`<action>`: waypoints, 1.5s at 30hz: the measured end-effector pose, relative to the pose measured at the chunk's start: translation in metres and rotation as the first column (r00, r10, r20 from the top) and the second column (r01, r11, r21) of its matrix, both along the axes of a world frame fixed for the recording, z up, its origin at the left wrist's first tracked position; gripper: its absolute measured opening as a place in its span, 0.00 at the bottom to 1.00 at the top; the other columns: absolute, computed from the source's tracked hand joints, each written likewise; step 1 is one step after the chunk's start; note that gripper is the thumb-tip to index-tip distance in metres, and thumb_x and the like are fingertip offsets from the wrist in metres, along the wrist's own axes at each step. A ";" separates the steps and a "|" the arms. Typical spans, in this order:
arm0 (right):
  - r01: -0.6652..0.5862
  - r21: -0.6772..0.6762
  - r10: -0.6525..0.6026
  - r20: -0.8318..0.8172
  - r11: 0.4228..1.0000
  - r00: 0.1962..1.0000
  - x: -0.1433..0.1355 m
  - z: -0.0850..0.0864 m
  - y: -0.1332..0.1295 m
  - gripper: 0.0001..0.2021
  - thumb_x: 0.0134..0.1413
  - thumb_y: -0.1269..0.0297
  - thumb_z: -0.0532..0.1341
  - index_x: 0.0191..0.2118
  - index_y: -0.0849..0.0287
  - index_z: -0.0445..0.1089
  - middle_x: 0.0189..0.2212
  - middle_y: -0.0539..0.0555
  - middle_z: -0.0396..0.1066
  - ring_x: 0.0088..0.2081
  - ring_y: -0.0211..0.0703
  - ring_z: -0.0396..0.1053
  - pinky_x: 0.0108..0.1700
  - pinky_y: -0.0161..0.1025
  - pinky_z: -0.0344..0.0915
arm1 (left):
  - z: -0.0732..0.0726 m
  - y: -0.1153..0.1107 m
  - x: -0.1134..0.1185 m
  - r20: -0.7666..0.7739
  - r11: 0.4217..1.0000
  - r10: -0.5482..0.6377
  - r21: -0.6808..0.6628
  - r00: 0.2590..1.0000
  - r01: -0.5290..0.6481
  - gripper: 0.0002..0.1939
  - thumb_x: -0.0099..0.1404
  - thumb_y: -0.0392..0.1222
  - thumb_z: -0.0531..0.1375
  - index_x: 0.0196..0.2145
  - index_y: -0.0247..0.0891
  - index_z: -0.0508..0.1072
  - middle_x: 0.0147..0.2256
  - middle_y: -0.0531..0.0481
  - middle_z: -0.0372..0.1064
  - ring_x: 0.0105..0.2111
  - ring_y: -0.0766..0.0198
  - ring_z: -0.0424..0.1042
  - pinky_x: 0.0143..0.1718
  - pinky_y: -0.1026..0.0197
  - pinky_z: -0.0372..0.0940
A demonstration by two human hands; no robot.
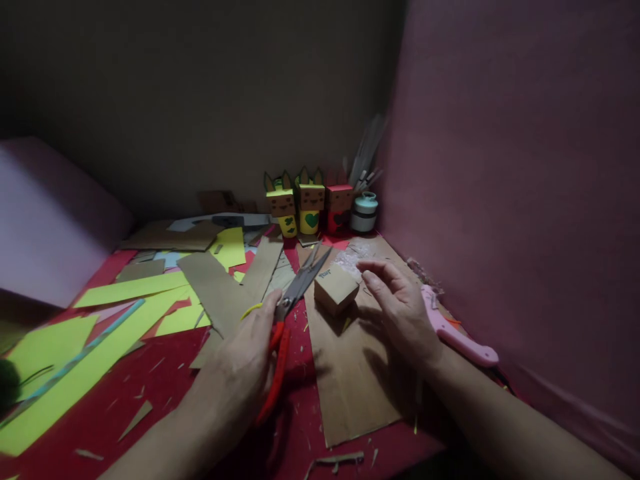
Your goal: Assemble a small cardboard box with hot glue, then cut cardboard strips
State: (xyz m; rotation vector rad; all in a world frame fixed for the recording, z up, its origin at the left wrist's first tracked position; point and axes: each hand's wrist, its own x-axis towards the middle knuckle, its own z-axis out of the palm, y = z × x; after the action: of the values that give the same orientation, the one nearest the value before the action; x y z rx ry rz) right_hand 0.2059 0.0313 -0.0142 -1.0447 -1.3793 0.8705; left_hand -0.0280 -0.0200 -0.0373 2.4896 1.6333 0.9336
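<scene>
My left hand (pixel 250 347) is closed around a pair of scissors (pixel 300 283) with red handles. Their blades point up and away, slightly apart. Just right of the blades sits a small cardboard box (pixel 337 288) with a handwritten mark on its top. It stands on a flat brown board (pixel 360 387). My right hand (pixel 400 307) hovers beside the box, its fingers bent and a little apart, with nothing visible between them.
Yellow paper strips (pixel 115 373) and cardboard pieces (pixel 210 287) cover the left side. Three box-headed paper figures (pixel 311 207) stand at the back, beside a white jar (pixel 364 213). A pink-handled tool (pixel 460 333) lies at right, near a pink wall (pixel 525 200).
</scene>
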 end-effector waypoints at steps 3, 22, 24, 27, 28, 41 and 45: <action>-0.092 0.007 0.092 -0.058 0.996 0.994 -0.003 0.009 -0.010 0.09 0.56 0.56 0.63 0.39 0.54 0.73 0.39 0.52 0.73 0.42 0.44 0.69 0.48 0.44 0.62 | 0.005 -0.006 0.006 -0.296 0.972 0.047 0.235 0.954 0.025 0.29 0.65 0.30 0.47 0.63 0.21 0.49 0.41 0.30 0.69 0.40 0.49 0.72 0.39 0.49 0.72; -0.312 -0.241 0.241 -0.283 0.919 0.928 -0.001 0.031 -0.030 0.30 0.37 0.72 0.72 0.49 0.59 0.63 0.23 0.44 0.70 0.27 0.36 0.70 0.35 0.38 0.66 | 0.015 -0.024 0.027 -0.645 0.833 0.308 0.538 0.700 0.130 0.30 0.63 0.22 0.45 0.62 0.11 0.47 0.33 0.33 0.70 0.31 0.50 0.71 0.33 0.50 0.67; -0.303 -0.225 0.234 -0.290 0.926 0.928 0.001 0.031 -0.032 0.27 0.38 0.73 0.70 0.48 0.60 0.64 0.23 0.44 0.70 0.28 0.35 0.69 0.36 0.37 0.65 | 0.016 -0.026 0.028 -0.655 0.829 0.315 0.542 0.687 0.138 0.30 0.63 0.21 0.46 0.62 0.10 0.46 0.32 0.35 0.70 0.30 0.50 0.71 0.33 0.50 0.67; -0.247 -0.197 0.188 -0.278 0.949 0.942 0.006 0.031 -0.035 0.24 0.39 0.75 0.69 0.46 0.59 0.66 0.23 0.44 0.70 0.28 0.33 0.67 0.35 0.35 0.62 | 0.016 -0.030 0.028 -0.670 0.822 0.326 0.549 0.667 0.150 0.29 0.62 0.21 0.46 0.61 0.10 0.48 0.29 0.38 0.69 0.29 0.52 0.70 0.32 0.50 0.67; -0.231 -0.194 0.173 -0.277 0.953 0.945 0.007 0.031 -0.035 0.24 0.39 0.75 0.69 0.45 0.59 0.66 0.23 0.43 0.70 0.28 0.33 0.66 0.35 0.35 0.62 | 0.016 -0.031 0.027 -0.674 0.819 0.332 0.553 0.660 0.152 0.28 0.62 0.20 0.45 0.61 0.10 0.49 0.29 0.39 0.69 0.28 0.52 0.70 0.32 0.51 0.67; -0.238 -0.087 0.200 -0.311 0.967 0.929 0.019 0.039 -0.048 0.09 0.41 0.74 0.70 0.32 0.58 0.77 0.26 0.47 0.74 0.30 0.33 0.69 0.36 0.34 0.63 | 0.017 -0.061 0.007 -0.646 0.803 0.355 0.581 0.676 0.133 0.28 0.61 0.19 0.44 0.59 0.11 0.51 0.28 0.41 0.67 0.27 0.53 0.68 0.31 0.52 0.67; -0.255 -0.110 0.216 -0.280 0.961 0.935 0.013 0.037 -0.057 0.04 0.43 0.72 0.69 0.30 0.58 0.78 0.25 0.49 0.74 0.27 0.33 0.67 0.33 0.34 0.61 | 0.022 -0.075 -0.002 -0.612 0.829 0.304 0.547 0.730 0.113 0.32 0.61 0.20 0.44 0.63 0.13 0.46 0.32 0.37 0.66 0.31 0.52 0.68 0.32 0.51 0.69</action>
State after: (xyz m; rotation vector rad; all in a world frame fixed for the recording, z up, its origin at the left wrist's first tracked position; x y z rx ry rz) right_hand 0.2192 -0.0253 0.0227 -0.8425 -1.2417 1.2586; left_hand -0.0304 -0.0947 -0.0151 3.5084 1.8849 0.5590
